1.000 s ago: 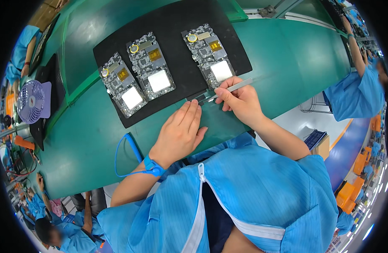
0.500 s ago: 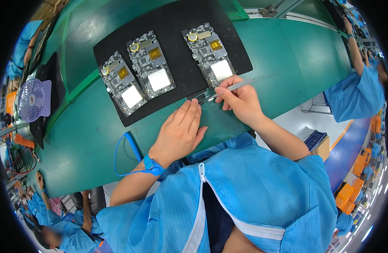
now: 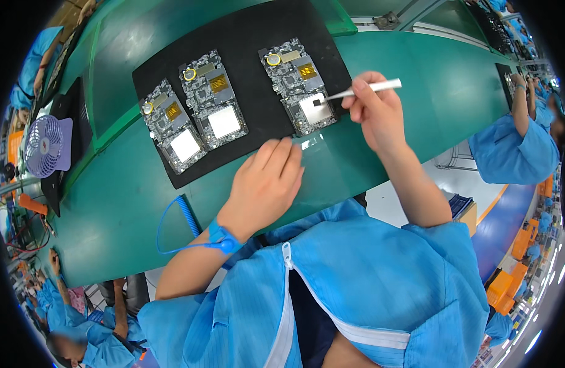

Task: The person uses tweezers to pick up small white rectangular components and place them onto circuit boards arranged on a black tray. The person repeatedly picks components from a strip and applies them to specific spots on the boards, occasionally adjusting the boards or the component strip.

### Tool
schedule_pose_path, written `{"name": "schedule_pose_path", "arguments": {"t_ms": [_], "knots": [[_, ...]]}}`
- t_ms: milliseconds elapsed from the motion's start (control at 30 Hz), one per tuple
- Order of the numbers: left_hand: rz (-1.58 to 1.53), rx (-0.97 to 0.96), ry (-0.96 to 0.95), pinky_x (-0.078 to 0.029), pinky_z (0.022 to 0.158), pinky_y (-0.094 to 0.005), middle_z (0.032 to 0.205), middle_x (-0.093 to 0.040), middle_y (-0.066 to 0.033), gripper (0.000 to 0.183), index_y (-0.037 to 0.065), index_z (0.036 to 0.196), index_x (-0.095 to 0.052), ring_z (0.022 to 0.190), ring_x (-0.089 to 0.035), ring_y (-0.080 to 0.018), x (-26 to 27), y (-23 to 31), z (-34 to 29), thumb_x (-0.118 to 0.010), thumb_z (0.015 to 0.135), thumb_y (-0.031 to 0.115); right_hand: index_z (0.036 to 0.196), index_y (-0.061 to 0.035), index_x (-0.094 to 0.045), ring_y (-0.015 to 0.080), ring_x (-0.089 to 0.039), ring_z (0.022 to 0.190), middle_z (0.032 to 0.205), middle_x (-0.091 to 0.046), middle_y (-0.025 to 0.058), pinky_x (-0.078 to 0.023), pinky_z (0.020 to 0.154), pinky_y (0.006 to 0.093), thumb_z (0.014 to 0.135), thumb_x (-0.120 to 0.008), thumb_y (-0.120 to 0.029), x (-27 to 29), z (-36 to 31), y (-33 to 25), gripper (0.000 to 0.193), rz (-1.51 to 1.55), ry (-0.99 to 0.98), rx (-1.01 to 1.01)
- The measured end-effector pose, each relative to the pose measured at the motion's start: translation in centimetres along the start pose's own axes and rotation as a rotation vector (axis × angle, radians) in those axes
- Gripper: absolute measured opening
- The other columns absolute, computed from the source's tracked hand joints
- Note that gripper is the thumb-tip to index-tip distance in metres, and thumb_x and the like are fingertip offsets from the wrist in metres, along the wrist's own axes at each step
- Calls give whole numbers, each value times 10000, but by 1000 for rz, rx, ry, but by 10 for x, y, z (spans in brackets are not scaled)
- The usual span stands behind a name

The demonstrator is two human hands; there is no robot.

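Observation:
My right hand point(image 3: 380, 116) pinches a pair of pale tweezers point(image 3: 380, 87) over the right-hand circuit board point(image 3: 290, 80). At the tweezers' tips is a small black square piece point(image 3: 317, 103), over the board's silver metal shield point(image 3: 312, 113); whether it touches the shield I cannot tell. My left hand point(image 3: 264, 184) is open, palm down, fingers stretched toward the mat's near edge and slightly blurred. A clear film strip point(image 3: 313, 141) with shiny spots lies just beyond its fingertips. Two similar circuit boards, a middle one point(image 3: 202, 95) and a left one point(image 3: 162, 119), lie on the black mat point(image 3: 248, 61).
The green bench top point(image 3: 429, 92) carries the mat. A blue coiled wrist-strap cord point(image 3: 189, 214) runs to the band on my left wrist. At the left stands a purple fan point(image 3: 46, 144). Other people in blue sit at both sides.
My right hand has moved up and right from the film near my left fingers to the right-hand board, with a black piece now at the tweezers' tips. My left hand has shifted slightly.

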State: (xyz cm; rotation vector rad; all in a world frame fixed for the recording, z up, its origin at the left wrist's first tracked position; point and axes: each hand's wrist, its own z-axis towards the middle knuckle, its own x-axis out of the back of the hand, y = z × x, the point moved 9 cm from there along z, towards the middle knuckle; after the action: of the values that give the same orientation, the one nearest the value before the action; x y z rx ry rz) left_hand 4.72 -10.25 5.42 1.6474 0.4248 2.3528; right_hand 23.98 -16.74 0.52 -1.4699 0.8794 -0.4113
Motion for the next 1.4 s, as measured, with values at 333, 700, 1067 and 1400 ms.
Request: {"name": "schedule_pose_path", "arguments": {"t_ms": [333, 700, 1067, 1400], "knots": [[300, -55, 142, -508, 883, -362, 1131, -612, -183, 344, -49, 1105, -630, 1075, -580, -307, -25, 3, 35, -613, 782, 68, 1015, -1, -499, 119, -611, 533, 723, -659, 115, -454, 484, 213, 926, -616, -188, -23, 26, 9, 239, -83, -110, -88], [312, -77, 136, -512, 877, -359, 1133, -615, -195, 380, -57, 1118, -628, 1067, -587, -310, -25, 4, 35, -576, 762, 67, 1009, 11, -500, 125, -612, 542, 719, -653, 127, -481, 497, 224, 931, -605, -166, -25, 23, 9, 220, -143, -85, -73], [265, -31, 174, -514, 877, -359, 1135, -593, -194, 355, -52, 1092, -627, 1045, -586, -314, -25, 0, 36, -583, 759, 62, 1003, 8, -498, 126, -617, 556, 726, -651, 122, -487, 512, 228, 932, -599, -162, -24, 22, 8, 210, -155, -81, -65], [292, -49, 149, -515, 881, -365, 1119, -596, -191, 359, -54, 1093, -626, 1058, -577, -312, -26, 2, 35, -582, 757, 65, 1012, 3, -492, 121, -619, 562, 729, -653, 117, -488, 517, 225, 938, -596, -171, -25, 20, 8, 215, -137, -79, -41]]}}
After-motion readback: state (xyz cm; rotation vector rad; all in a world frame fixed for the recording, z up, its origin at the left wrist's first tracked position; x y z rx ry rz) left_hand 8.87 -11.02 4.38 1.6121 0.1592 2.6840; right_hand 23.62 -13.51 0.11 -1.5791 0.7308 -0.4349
